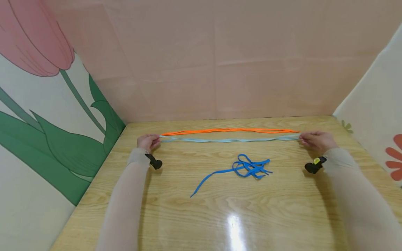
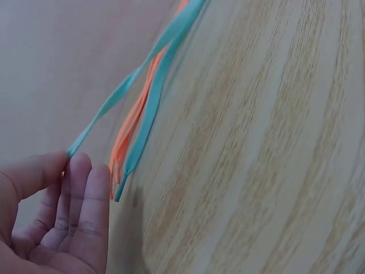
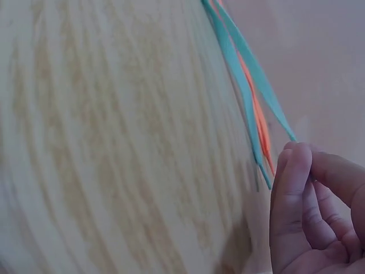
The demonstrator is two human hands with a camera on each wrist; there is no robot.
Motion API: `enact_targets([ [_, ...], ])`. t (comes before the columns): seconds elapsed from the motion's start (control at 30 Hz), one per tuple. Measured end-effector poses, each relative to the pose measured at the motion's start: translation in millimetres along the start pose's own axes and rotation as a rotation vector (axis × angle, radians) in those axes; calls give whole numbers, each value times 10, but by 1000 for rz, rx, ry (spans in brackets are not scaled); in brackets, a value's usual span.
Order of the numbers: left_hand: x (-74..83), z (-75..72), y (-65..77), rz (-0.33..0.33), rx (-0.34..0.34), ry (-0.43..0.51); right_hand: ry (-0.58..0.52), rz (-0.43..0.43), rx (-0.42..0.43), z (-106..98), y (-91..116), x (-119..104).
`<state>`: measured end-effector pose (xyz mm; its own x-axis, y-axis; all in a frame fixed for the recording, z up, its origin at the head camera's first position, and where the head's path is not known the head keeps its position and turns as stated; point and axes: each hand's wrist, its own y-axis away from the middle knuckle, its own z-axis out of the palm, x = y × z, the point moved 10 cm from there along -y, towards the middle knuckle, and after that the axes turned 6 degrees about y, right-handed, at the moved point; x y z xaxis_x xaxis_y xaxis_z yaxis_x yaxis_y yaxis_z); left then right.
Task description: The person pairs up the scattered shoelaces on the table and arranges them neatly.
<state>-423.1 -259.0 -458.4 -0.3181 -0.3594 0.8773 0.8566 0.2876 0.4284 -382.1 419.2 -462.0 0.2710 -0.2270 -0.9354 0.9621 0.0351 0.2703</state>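
A light blue shoelace (image 1: pixel 232 140) stretches across the table in several strands. At its left end my left hand (image 1: pixel 148 142) pinches one strand between thumb and fingertips; a second strand's tip hangs loose beside the fingers in the left wrist view. My right hand (image 1: pixel 318 141) pinches the lace's other end the same way, with another loose tip (image 3: pixel 267 180) close by. Just behind lies an orange shoelace (image 1: pixel 230 130), laid out lengthwise and nearly parallel; neither hand holds it. Nearer to me, a blue shoelace (image 1: pixel 249 167) sits in a loose tangle, one end trailing toward the front left.
The wooden table (image 1: pixel 176 216) meets a pink backdrop (image 1: pixel 216 69) along its far edge. A flower-printed panel (image 1: pixel 41 115) stands at the left, and another printed panel (image 1: pixel 373 104) at the right. Black wrist cameras sit on both sleeves.
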Motion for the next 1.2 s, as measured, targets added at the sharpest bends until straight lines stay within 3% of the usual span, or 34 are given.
enact_targets([
  [0.23,-72,16,-37,-7,-28,-57,100,67,-20,55,28,46],
  [0.53,-104,23,-27,0,-23,-79,137,115,-30,123,45,48],
  [0.83,-101,-30,-57,8,21,-133,173,125,-19,123,52,37],
  [1.2,-100,-9,-86,-20,-18,-161,170,111,25,59,18,20],
])
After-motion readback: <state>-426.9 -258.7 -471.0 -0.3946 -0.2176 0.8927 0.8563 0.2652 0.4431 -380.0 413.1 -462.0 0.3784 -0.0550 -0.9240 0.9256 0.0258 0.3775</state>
